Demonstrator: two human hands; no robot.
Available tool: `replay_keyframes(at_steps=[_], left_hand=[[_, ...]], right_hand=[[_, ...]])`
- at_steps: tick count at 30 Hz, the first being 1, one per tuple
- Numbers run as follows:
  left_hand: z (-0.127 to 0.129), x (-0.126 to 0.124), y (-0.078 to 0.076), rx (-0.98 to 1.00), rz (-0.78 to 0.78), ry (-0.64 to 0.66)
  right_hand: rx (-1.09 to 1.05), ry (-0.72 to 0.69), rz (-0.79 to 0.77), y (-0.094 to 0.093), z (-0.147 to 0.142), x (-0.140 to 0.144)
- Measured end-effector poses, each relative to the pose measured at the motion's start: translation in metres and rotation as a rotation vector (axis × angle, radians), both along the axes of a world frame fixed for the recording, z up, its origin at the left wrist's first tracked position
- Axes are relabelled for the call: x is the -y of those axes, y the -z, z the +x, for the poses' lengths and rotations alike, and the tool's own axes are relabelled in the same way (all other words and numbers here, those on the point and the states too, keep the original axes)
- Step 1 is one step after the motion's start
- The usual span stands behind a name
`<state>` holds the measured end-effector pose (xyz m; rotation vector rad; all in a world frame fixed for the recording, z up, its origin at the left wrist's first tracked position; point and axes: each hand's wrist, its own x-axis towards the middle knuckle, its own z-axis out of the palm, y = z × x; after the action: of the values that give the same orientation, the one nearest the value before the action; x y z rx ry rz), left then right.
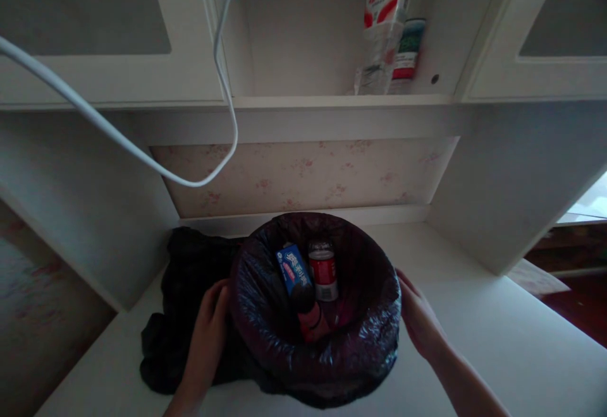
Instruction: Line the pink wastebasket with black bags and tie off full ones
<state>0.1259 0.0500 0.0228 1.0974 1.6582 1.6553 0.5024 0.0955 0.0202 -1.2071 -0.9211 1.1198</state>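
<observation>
A round trash bin point(379, 341) lined with a dark, shiny plastic bag stands in the lower middle. Inside it lie a blue snack box point(291, 267), a red-and-silver can point(324, 275) and a pinkish-red item point(313, 323), whose kind is unclear. My left hand point(214, 316) grips the bin's left side, its fingertips partly hidden by the liner. On the opposite side, my right hand point(416, 309) holds the bin near its rim, fingers partly behind it. A crumpled black cloth or bag point(184, 284) lies to the left, behind my left hand.
Over the white tabletop point(474, 328) hangs an open cabinet shelf point(303, 38) holding a clear plastic bottle point(382, 38) and a green-and-red can point(408, 50). A white cable point(190, 183) loops down at upper left. Side panels point(512, 183) flank the space.
</observation>
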Motion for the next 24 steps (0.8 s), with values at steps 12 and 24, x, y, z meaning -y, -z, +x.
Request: replay_keyframes(at_steps=[12, 24], left_hand=[[0.08, 0.052, 0.029, -0.026, 0.013, 0.127], [0.068, 0.024, 0.047, 0.191, -0.263, 0.386]], right_hand=[[0.167, -0.262, 0.126, 0.025, -0.042, 0.064], [0.045, -0.274, -0.048, 0.066, -0.036, 0.028]])
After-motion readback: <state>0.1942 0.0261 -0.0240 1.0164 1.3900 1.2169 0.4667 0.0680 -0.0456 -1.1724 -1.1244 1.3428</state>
